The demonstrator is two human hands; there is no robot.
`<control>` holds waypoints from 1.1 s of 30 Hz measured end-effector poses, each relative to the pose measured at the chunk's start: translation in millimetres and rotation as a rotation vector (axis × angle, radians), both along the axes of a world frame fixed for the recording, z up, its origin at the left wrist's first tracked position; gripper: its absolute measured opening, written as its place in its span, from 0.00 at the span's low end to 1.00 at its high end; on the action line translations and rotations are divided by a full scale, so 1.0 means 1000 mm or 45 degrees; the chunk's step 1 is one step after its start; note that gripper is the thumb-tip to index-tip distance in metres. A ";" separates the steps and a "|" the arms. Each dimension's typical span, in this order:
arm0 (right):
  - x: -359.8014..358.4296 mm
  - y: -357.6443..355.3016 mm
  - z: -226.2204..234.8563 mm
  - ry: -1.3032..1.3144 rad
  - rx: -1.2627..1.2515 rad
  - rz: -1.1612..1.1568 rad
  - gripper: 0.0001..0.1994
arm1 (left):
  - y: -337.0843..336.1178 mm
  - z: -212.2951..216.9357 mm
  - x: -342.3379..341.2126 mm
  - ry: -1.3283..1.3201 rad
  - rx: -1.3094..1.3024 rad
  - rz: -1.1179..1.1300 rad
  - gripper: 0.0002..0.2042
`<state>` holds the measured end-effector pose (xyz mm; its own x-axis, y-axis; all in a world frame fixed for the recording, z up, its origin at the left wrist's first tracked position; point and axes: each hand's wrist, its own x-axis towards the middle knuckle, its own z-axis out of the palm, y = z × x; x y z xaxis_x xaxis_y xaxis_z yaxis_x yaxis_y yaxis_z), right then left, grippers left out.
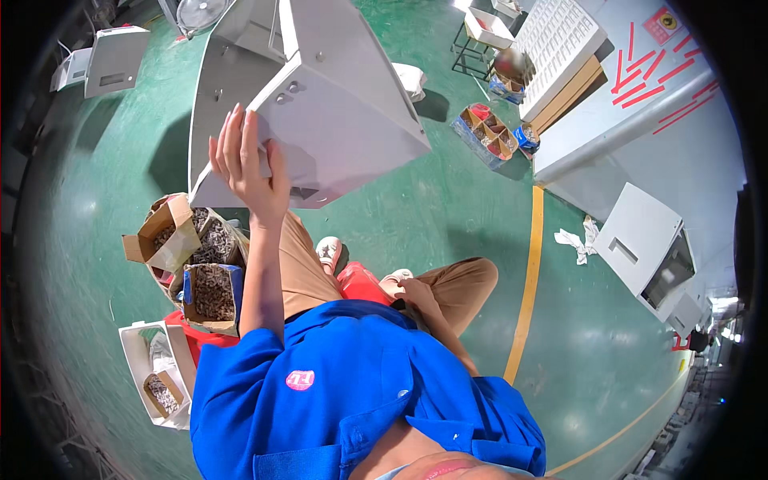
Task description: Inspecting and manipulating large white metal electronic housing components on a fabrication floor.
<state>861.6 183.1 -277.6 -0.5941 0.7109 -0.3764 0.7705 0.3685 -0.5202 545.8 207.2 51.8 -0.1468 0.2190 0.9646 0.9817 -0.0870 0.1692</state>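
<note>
My left hand is raised, its fingers spread flat against the lower corner of a large grey sheet-metal housing that stands tilted in front of me. The housing has screw holes along its edges. My right hand rests low by my right knee, near a red seat under me, fingers loosely curled with nothing visible in them. I wear a blue shirt and tan trousers.
Open cardboard boxes of small metal screws sit at my left, with a white box nearer. More grey panels lie far left. A divided parts box, a yellow floor line and a grey cabinet are on the right.
</note>
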 end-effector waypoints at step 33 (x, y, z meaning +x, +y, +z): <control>0.003 0.006 -0.003 -0.062 -0.010 0.048 0.17 | -0.045 -0.255 -0.009 0.297 -1.736 -0.026 0.10</control>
